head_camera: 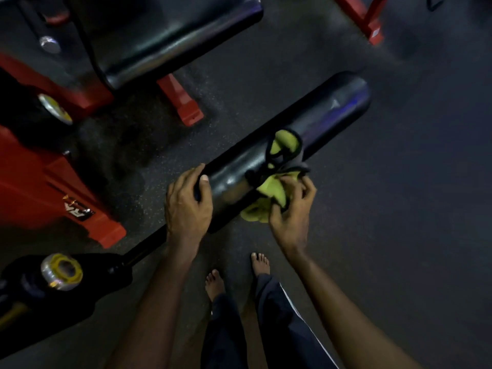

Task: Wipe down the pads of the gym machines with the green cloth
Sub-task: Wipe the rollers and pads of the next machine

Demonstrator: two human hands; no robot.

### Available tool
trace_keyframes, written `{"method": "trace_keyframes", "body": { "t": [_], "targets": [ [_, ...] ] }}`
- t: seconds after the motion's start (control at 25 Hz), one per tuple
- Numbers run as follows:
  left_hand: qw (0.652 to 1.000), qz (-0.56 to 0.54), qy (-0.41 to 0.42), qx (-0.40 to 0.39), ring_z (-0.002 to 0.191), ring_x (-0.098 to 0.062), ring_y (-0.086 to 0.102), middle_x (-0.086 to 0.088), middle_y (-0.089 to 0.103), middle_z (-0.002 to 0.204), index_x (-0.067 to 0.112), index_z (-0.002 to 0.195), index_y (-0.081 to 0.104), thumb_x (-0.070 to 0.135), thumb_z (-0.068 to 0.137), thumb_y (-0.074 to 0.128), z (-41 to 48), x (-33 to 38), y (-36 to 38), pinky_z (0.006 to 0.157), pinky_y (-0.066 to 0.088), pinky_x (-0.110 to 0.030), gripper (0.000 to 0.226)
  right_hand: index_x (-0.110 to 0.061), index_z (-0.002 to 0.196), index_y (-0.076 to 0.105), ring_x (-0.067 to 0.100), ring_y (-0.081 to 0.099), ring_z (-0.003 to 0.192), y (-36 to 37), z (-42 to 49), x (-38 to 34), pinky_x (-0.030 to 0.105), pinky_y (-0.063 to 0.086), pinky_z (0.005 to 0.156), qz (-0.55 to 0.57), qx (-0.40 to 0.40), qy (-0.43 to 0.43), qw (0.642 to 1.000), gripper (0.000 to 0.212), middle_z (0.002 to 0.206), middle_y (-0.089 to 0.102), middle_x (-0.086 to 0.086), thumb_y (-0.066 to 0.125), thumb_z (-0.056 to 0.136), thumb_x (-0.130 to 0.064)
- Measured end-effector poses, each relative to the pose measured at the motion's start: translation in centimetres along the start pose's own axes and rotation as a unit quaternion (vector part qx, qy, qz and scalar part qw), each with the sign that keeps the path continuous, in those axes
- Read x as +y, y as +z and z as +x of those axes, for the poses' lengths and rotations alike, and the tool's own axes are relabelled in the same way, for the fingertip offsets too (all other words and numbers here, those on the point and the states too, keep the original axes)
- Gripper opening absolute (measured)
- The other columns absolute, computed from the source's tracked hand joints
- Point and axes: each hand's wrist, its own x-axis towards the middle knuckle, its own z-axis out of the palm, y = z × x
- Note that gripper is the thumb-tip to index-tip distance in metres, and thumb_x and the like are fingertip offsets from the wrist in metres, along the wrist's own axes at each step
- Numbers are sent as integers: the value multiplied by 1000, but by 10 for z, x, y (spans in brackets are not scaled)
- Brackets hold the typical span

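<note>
While the right hand (pixel 291 209) curls its fingers and thumb round a bunched part of the green cloth (pixel 269 190), it holds that bunch against the near side of a black roller pad (pixel 327 113). More of the cloth lies up over the top of the pad, where dark edging or a dark strap crosses it; which of the two it is cannot be told. The left hand (pixel 186 206) grips the same pad at its near end, fingers wrapped over the far side and thumb lying on top. The pad runs slantwise from lower left to upper right, and a thin black bar (pixel 149 246) leaves its near end toward a dark machine arm that carries a chrome and yellow cap (pixel 61 271).

Beyond the roller, at upper left, lies a second black pad (pixel 170 41), broader and glossy, with a red foot (pixel 186 102) under it. A red frame (pixel 53 182) fills the left edge. All of it stands on a dark speckled floor (pixel 399 182). Below the hands, two bare feet (pixel 214 283) and dark trousers (pixel 279 315) with a white side stripe show.
</note>
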Motion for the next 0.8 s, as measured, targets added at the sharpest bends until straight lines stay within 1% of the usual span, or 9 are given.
{"method": "trace_keyframes", "body": {
  "t": [0.08, 0.16, 0.2, 0.28, 0.36, 0.44, 0.56, 0.64, 0.8],
  "targets": [
    [999, 14, -29, -14, 122, -26, 57, -5, 65, 132, 17, 133, 64, 39, 101, 34, 9, 3, -5, 105, 43, -41, 49, -17, 130, 54, -6, 39, 127, -15, 35, -1, 10, 43, 97, 22, 53, 22, 998, 61, 143, 35, 8, 63, 76, 8],
    [991, 121, -47, -29, 121, -33, 57, -11, 65, 132, 12, 131, 63, 34, 103, 32, 19, 15, -5, 105, 40, -46, 47, -12, 133, 54, -6, 41, 125, -26, 64, 2, 5, 37, 97, 19, 72, 0, 997, 59, 139, 39, 13, 64, 77, 3],
    [985, 163, -40, -42, 122, -34, 56, -13, 63, 134, 9, 132, 61, 32, 106, 32, 23, 25, -1, 105, 39, -46, 45, -12, 136, 54, 1, 43, 127, -31, 79, 6, 9, 38, 101, 17, 88, -2, 996, 60, 139, 39, 13, 64, 78, 0],
    [978, 195, -13, -80, 129, -32, 52, -13, 57, 141, 8, 140, 53, 39, 107, 31, 23, 49, 10, 108, 37, -47, 51, -17, 139, 55, 15, 46, 130, -43, 110, 18, 26, 43, 110, 21, 144, 21, 989, 60, 139, 39, 9, 61, 80, -7],
    [966, 240, -3, -100, 133, -30, 49, -13, 53, 146, 10, 146, 46, 52, 105, 24, 22, 62, 22, 111, 35, -47, 63, -21, 140, 56, 17, 48, 129, -55, 141, 29, 38, 46, 108, 14, 177, 33, 984, 59, 139, 39, 6, 59, 82, -12],
    [957, 270, -6, -104, 132, -29, 52, -11, 55, 145, 12, 147, 46, 57, 104, 17, 25, 64, 28, 110, 38, -47, 69, -25, 143, 53, 16, 49, 127, -64, 163, 35, 39, 49, 104, -2, 178, 39, 983, 58, 141, 38, 3, 58, 86, -17],
    [958, 261, -16, -118, 125, -29, 57, -11, 60, 139, 14, 142, 50, 58, 103, 15, 32, 63, 23, 105, 42, -46, 69, -24, 145, 51, 24, 46, 132, -59, 157, 34, 45, 44, 109, -7, 157, 22, 987, 57, 143, 38, 7, 57, 88, -17],
    [959, 243, -51, -134, 123, -32, 57, -12, 61, 136, 17, 139, 54, 54, 104, 16, 40, 69, 18, 102, 41, -45, 64, -23, 143, 51, 28, 41, 136, -46, 127, 29, 49, 39, 114, -7, 117, 3, 993, 57, 145, 35, 10, 58, 87, -12],
    [947, 186, -159, -209, 135, -36, 46, -15, 50, 149, 22, 145, 50, 52, 107, 19, 63, 70, 8, 110, 32, -44, 58, -33, 142, 45, 28, 33, 142, -16, 57, 6, 47, 39, 114, 40, 30, 32, 998, 63, 151, 27, 6, 62, 87, -8]
  ]
}}
